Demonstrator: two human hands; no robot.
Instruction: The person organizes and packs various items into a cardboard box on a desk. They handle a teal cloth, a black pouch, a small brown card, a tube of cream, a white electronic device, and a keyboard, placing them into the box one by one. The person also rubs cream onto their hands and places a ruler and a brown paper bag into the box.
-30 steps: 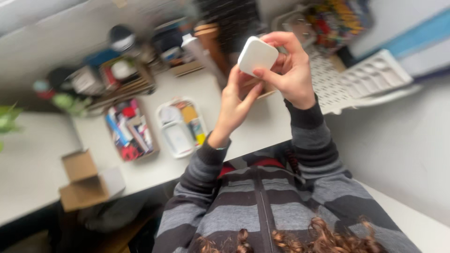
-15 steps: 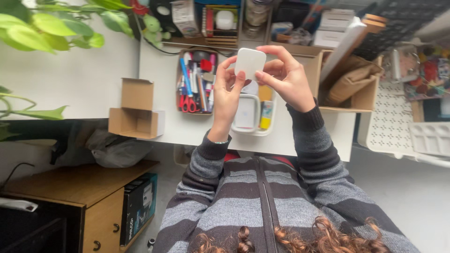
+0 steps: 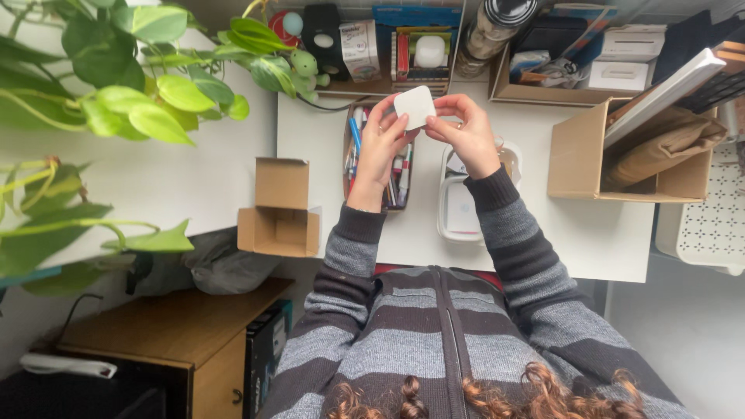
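Head view looks straight down over a striped grey sleeve and curly hair to both hands raised above a white desk (image 3: 590, 233). Nearest the body, the left hand (image 3: 378, 147) rises from its cuff with fingers loosely curled, thumb and fingertips (image 3: 396, 124) pinching the lower left edge of a small white rounded-square pad (image 3: 414, 106); the right hand (image 3: 464, 132) mirrors it, fingers bent and closed lightly on the pad's right edge. The pad is held in the air between the two hands, tilted, well above the desk and touching nothing else. The grip looks like a fingertip pinch on the rim only (no palm under it), so a slip of either hand could let the pad drop. Directly below lie a narrow tray of pens and scissors (image 3: 353, 151) and a white lidded container (image 3: 458, 213), and a falling pad would likely land among them or bounce off the desk edge toward the lap. An open cardboard box (image 3: 279, 206) overhangs the desk's left side, where a stray elbow could tip it off. Farther away, a larger cardboard box (image 3: 582, 151) and a crowded shelf of jars and cartons (image 3: 434, 46) leave little bare room for setting anything down, and the trailing plant leaves (image 3: 155, 101) hang near the desk's left corner.
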